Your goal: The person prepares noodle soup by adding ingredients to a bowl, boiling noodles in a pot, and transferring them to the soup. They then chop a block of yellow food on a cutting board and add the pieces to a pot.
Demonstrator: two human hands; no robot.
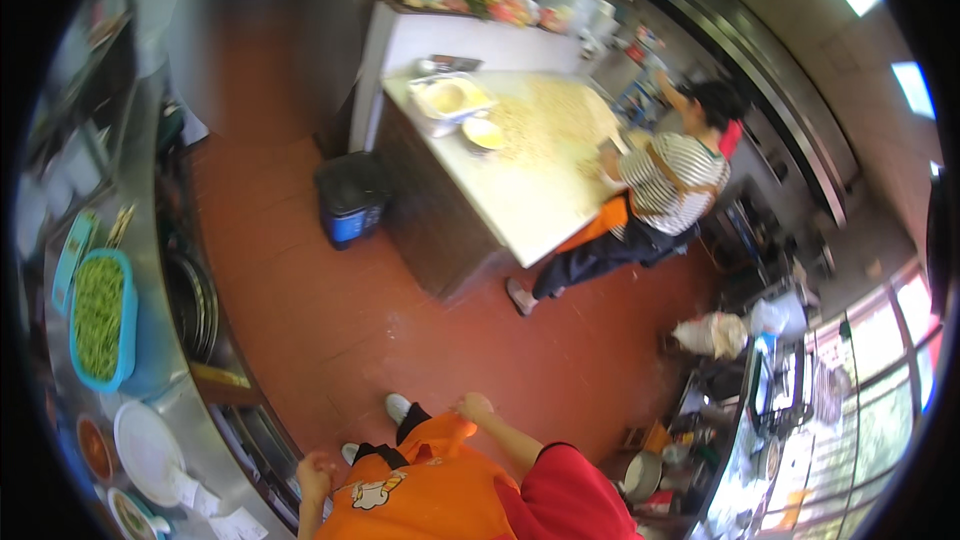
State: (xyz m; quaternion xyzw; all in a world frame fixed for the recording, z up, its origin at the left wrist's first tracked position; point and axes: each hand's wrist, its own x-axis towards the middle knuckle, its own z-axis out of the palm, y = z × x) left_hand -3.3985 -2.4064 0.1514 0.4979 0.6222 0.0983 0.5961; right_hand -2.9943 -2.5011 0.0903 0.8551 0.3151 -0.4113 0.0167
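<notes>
My left hand (316, 471) is low in the view, between the orange apron (442, 484) I wear and the steel counter on the left. Its fingers look loosely apart, with nothing seen in them. My right hand (474, 406) is bent in at the apron's far edge, its fingers curled against the orange cloth. Blur hides whether it grips the cloth. On the steel counter (154, 300) beside me are a blue tub (129, 315) of chopped greens (99, 311), a round white lid or plate (148, 450) and a bowl of red sauce (94, 446).
A person in a striped shirt (679, 180) stands at a pale worktable (525, 217) spread with crumbly dough or noodles. A dark pedal bin (352, 195) stands by its base. Red tiled floor (420, 345) lies between. Pots (643, 472) and a windowside counter are at right.
</notes>
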